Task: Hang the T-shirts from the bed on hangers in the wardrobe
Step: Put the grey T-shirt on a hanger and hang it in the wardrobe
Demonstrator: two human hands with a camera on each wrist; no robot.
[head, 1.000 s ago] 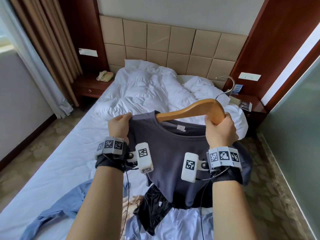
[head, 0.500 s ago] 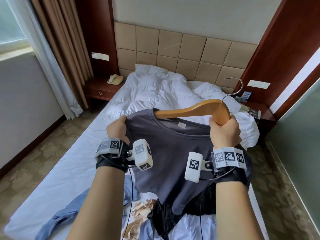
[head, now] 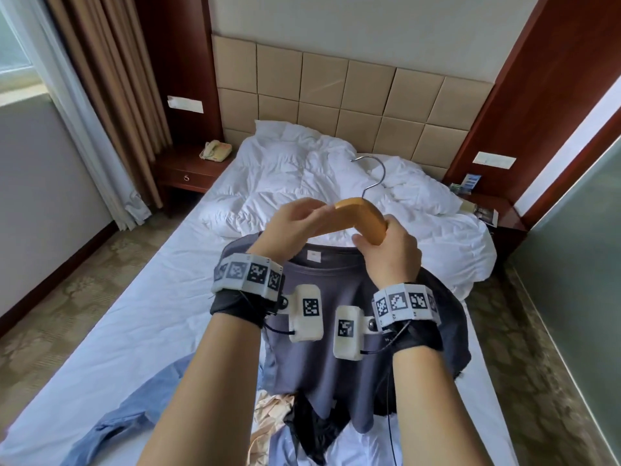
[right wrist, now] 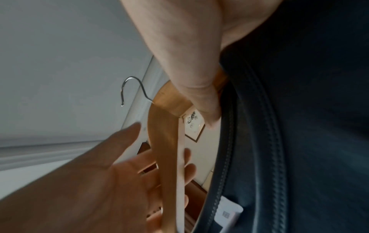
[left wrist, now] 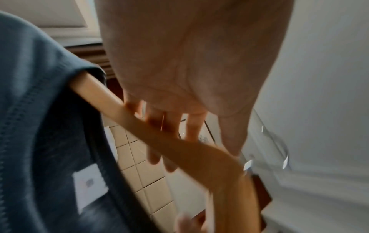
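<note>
A dark grey T-shirt (head: 322,375) hangs in front of me over the foot of the bed. A wooden hanger (head: 366,216) with a metal hook (head: 373,173) sits in its neck. My right hand (head: 379,250) grips the hanger's right arm together with the collar. My left hand (head: 316,210) reaches to the hanger's left arm, fingers straight and spread behind the wood. In the left wrist view that arm of the hanger (left wrist: 119,107) runs into the T-shirt (left wrist: 40,126) at the neck. The right wrist view shows my thumb pressing the hanger (right wrist: 169,141) against the T-shirt (right wrist: 299,126).
On the bed (head: 134,331) below lie a light blue shirt (head: 117,425), a beige garment (head: 268,408) and a black garment (head: 316,438). A crumpled white duvet (head: 302,169) covers the head end. Nightstands (head: 188,173) flank the bed; a glass wall (head: 588,264) stands on the right.
My left hand let go of the T-shirt's shoulder and rose to the hanger's left arm. The hanger swung round so its hook is now nearer the middle.
</note>
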